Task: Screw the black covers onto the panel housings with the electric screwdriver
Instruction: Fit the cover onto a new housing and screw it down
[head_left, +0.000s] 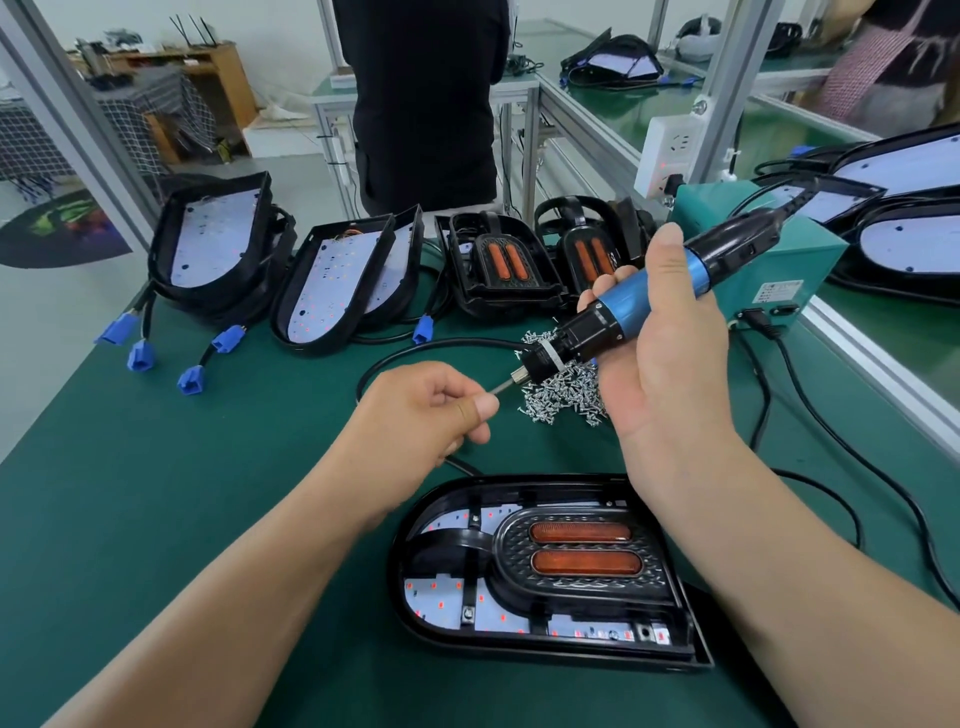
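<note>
Right hand gripped the electric screwdriver, fingers clamped round it; left hand fingers pinched its bit above the housing on the worktop.

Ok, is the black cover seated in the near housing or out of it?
In. The black cover lies inside the rim of the near housing, orange lenses up. Whether its screws are driven, I cannot tell.
</note>
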